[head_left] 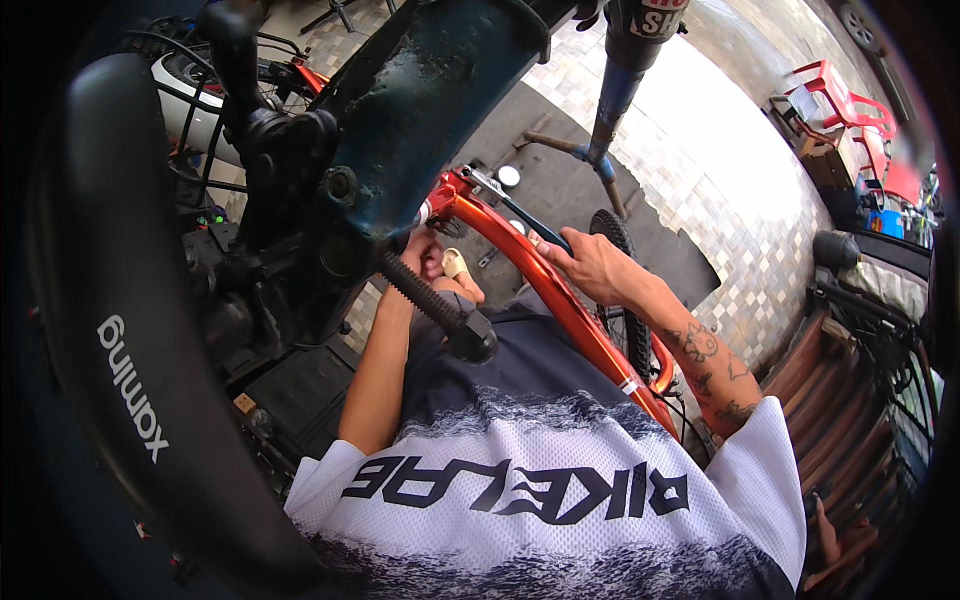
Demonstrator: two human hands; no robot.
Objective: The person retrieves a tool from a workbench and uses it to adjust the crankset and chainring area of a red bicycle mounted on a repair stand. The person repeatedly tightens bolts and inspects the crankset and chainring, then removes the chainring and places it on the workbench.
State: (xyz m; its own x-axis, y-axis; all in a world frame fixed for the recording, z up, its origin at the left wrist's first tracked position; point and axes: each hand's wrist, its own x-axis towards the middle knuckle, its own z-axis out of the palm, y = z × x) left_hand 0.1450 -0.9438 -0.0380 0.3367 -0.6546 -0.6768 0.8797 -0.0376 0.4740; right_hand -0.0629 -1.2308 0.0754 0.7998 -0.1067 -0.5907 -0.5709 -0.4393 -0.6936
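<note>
My right hand (590,265) is closed round the handle of a long teal-and-silver tool (510,205), whose head rests at the top of a red-orange bicycle frame (530,270). My left hand (425,255) has curled fingers below that end of the frame, partly hidden behind dark metalwork; what it holds cannot be made out. A threaded rod with a large black nut (470,335) crosses in front of my left forearm. A knobbly black tyre (630,330) lies behind the frame on the right.
A dark metal clamp housing (430,90) and black padded seat (120,250) crowd the upper left. A blue stand post (615,90) rises over a dark mat (690,270) on tiles. Red plastic chairs (840,100) stand at the right; black cases (290,390) sit lower left.
</note>
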